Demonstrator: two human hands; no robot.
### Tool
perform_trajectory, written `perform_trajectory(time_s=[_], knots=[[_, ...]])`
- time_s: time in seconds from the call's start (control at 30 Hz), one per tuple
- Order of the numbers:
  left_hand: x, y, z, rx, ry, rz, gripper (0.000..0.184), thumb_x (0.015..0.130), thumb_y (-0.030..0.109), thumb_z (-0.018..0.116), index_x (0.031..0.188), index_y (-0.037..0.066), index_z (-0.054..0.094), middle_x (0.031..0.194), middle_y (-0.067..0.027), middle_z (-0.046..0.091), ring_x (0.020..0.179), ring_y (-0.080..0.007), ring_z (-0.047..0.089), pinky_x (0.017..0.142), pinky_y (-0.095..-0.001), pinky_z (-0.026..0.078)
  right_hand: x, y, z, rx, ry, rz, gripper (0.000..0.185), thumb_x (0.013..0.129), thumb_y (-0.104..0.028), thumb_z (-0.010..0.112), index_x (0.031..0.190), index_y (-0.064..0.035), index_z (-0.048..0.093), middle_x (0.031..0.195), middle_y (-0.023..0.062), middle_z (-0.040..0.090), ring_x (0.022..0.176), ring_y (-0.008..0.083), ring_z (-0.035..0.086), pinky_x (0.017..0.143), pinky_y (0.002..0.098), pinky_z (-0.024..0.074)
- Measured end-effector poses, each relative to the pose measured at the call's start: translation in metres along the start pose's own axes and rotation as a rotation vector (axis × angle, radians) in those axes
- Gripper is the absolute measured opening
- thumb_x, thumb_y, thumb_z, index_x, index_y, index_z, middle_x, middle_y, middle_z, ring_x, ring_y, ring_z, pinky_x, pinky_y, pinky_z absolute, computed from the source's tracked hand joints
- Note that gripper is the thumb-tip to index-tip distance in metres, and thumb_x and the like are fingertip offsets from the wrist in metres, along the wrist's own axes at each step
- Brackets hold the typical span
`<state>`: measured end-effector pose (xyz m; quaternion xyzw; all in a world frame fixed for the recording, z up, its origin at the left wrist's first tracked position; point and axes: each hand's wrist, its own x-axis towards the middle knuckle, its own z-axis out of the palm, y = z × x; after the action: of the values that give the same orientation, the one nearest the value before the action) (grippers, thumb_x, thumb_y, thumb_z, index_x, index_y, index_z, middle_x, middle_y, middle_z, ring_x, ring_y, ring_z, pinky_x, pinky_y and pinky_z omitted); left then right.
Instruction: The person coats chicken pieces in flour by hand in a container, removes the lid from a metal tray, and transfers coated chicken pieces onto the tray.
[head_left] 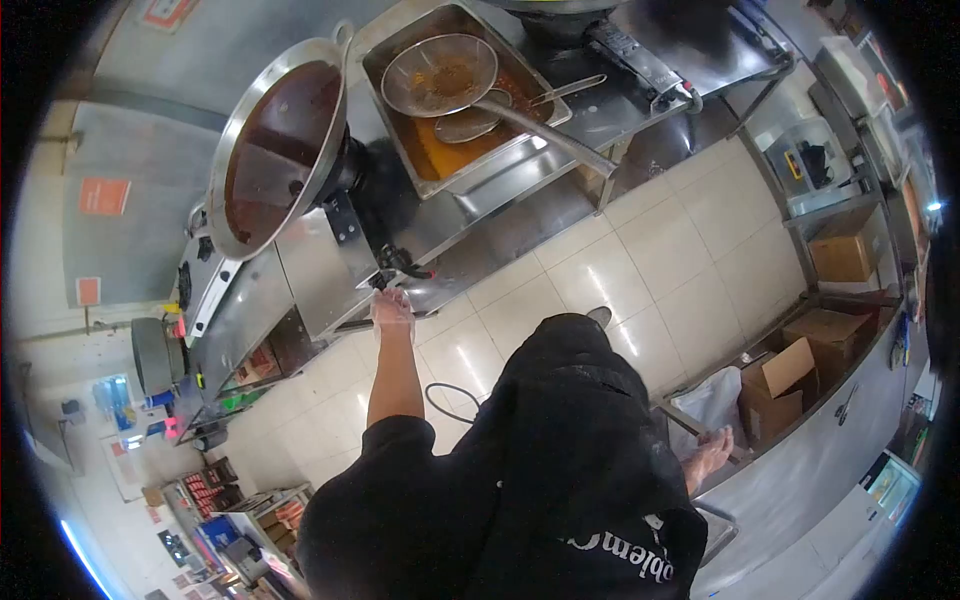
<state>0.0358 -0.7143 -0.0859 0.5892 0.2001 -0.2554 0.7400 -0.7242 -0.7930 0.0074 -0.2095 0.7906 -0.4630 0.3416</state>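
My left hand (393,308), in a clear plastic glove, is at the front edge of the steel stove counter, with its fingers curled beside a dark burner knob (377,283). Whether they grip the knob is hidden. Above it, a large wide pan (232,165) of dark reddish-brown liquid sits on a burner. My right hand (708,458) hangs out to the right, fingers loosely apart and holding nothing, near a white plastic bag (712,402) and the side counter.
A steel tray (424,188) of orange oil bears a long-handled strainer (440,75); its handle juts past the counter edge. A black hose (450,390) curves over the tiled floor (575,265). Cardboard boxes (772,412) stand under the right counter (830,470).
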Motion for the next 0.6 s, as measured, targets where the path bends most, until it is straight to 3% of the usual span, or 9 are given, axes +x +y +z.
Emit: perform_trajectory(time_s=[0.07,0.13,0.17,0.2,0.33,0.37,0.43,0.57,0.6], knots=[[-0.014,0.012,0.021,-0.134,0.133,-0.087,0.029,0.105,0.041,0.047,0.092,0.015,0.053,0.072,0.0044,0.052,0.066,-0.0138,0.056,0.059,-0.0282,0.038,0.030,-0.012,0.018,0.014,0.018,-0.004,0.048,0.099,-0.029,0.062,0.139,-0.0041,0.052,0.125,0.0150,0.061,0.104,0.0297,0.063,0.088,0.0408,0.0537],[-0.007,0.015,0.011,-0.133,0.062,-0.108,0.029,0.104,0.040,0.047,0.090,0.015,0.051,0.071,0.0049,0.051,0.065,-0.0134,0.055,0.058,-0.0290,0.037,0.053,-0.027,0.035,0.022,0.031,-0.010,0.048,0.098,-0.029,0.062,0.138,-0.0035,0.053,0.126,0.0143,0.061,0.104,0.0295,0.063,0.090,0.0407,0.0534],[-0.016,0.021,0.020,-0.156,-0.012,-0.132,0.030,0.104,0.040,0.047,0.087,0.015,0.050,0.070,0.0053,0.050,0.064,-0.0131,0.054,0.057,-0.0297,0.037,0.064,-0.035,0.046,-0.021,0.009,-0.041,0.045,0.100,-0.026,0.060,0.139,-0.0038,0.054,0.125,0.0107,0.062,0.101,0.0246,0.062,0.086,0.0379,0.0526],[-0.024,0.021,0.032,-0.189,0.130,-0.113,0.030,0.103,0.038,0.045,0.084,0.015,0.047,0.069,0.0055,0.049,0.061,-0.0133,0.052,0.053,-0.0284,0.033,0.071,-0.042,0.053,-0.065,-0.013,-0.070,0.041,0.103,-0.023,0.058,0.139,-0.0042,0.054,0.123,0.0071,0.064,0.098,0.0196,0.061,0.083,0.0350,0.0518],[-0.014,0.019,0.027,-0.269,0.081,-0.096,0.034,0.103,0.040,0.042,0.081,0.015,0.046,0.069,0.0038,0.049,0.060,-0.0153,0.051,0.053,-0.0280,0.035,0.096,-0.066,0.084,-0.079,-0.047,0.005,0.044,0.103,-0.025,0.060,0.140,-0.0034,0.053,0.129,0.0050,0.062,0.100,0.0184,0.061,0.085,0.0340,0.0514],[-0.015,0.023,0.032,-0.298,0.114,-0.160,0.036,0.104,0.042,0.039,0.082,0.014,0.046,0.069,0.0021,0.049,0.060,-0.0164,0.051,0.054,-0.0289,0.038,0.101,-0.070,0.089,-0.085,-0.051,0.014,0.044,0.103,-0.025,0.060,0.140,-0.0034,0.053,0.129,0.0050,0.062,0.100,0.0184,0.061,0.085,0.0340,0.0514],[-0.023,0.031,0.036,-0.312,0.158,-0.220,0.039,0.106,0.043,0.037,0.082,0.014,0.046,0.069,0.0005,0.049,0.060,-0.0175,0.050,0.055,-0.0298,0.040,0.111,-0.078,0.094,-0.088,-0.108,0.009,0.054,0.099,-0.032,0.062,0.141,0.0002,0.051,0.135,0.0148,0.057,0.113,0.0291,0.060,0.095,0.0420,0.0493],[-0.035,0.028,0.049,-0.318,0.119,-0.243,0.046,0.106,0.048,0.031,0.084,0.011,0.046,0.069,-0.0042,0.051,0.062,-0.0203,0.051,0.056,-0.0335,0.045,0.149,-0.073,0.090,-0.130,-0.194,0.012,0.059,0.098,-0.042,0.064,0.139,-0.0012,0.052,0.126,0.0102,0.057,0.105,0.0235,0.060,0.089,0.0370,0.0511],[-0.032,0.029,0.052,-0.334,0.156,-0.211,0.048,0.106,0.050,0.030,0.084,0.011,0.046,0.069,-0.0057,0.052,0.062,-0.0208,0.052,0.056,-0.0333,0.045,0.161,-0.068,0.089,-0.047,-0.211,-0.006,0.046,0.101,-0.031,0.065,0.137,-0.0045,0.055,0.119,0.0046,0.062,0.098,0.0155,0.060,0.084,0.0315,0.0493]])
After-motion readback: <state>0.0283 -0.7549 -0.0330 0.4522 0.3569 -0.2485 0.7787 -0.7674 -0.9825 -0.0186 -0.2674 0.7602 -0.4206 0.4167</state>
